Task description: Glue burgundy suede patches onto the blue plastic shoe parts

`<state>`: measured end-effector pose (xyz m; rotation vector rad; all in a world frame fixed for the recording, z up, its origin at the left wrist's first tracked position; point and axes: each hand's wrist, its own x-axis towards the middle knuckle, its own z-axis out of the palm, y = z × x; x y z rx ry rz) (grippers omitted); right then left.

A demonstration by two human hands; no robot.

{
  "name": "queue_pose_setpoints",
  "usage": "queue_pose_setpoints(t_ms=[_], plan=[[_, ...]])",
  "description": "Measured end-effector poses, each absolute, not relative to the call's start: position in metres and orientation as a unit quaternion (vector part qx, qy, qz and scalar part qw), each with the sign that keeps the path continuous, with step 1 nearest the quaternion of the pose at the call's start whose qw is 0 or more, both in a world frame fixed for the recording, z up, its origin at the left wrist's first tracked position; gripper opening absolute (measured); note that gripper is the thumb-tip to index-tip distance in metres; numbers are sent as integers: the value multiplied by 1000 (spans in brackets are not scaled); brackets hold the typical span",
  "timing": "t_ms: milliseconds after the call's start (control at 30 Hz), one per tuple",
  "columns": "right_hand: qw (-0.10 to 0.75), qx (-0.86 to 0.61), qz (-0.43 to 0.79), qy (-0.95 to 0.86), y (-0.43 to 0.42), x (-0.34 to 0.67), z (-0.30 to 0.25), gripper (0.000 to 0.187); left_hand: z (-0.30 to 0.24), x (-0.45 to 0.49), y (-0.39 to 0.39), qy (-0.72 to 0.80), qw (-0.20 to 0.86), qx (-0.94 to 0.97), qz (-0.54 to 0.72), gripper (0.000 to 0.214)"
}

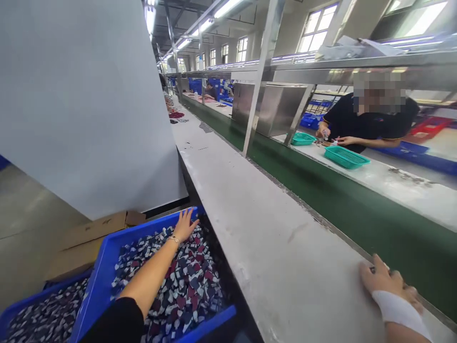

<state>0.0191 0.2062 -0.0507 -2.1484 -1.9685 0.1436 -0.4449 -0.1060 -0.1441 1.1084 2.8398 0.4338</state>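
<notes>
My left hand (184, 226) reaches over a blue crate (98, 271) with its fingers spread, near the far rim. Beneath it lies a heap of small flat pieces (187, 281) in dark blue, maroon and pale grey. Nothing shows in that hand's grasp. At the right, my right hand (391, 282), with a white band round the wrist, rests on the edge of the pale worktable (285, 247). Its fingers are curled in; a small dark spot shows between thumb and forefinger, too little of it to name.
A second blue crate (21, 305) of similar pieces and a cardboard box (93, 233) stand left. A grey panel (89, 95) rises behind them. Beyond the table runs a green belt (321, 200); across it a person in black (378, 124) works beside green baskets (346, 158). Metal posts (259, 85) rise between.
</notes>
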Motion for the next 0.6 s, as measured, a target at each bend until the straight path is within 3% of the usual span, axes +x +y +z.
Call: queue_pose_setpoints(t_ms=[100, 233, 367, 467, 600], plan=[[108, -719, 107, -678, 211, 24, -75, 29, -155, -414, -104, 917, 66, 379, 110, 41], [116, -589, 195, -776, 173, -20, -95, 36, -158, -376, -152, 921, 92, 371, 81, 45], [65, -344, 309, -885, 56, -80, -99, 45, -153, -354, -218, 930, 127, 341, 54, 43], [-4, -144, 379, -914, -44, -126, -96, 39, -156, -345, -238, 920, 149, 359, 46, 39], [-41, -97, 374, -921, -109, -195, -104, 26, -166, -343, -221, 912, 145, 380, 56, 43]])
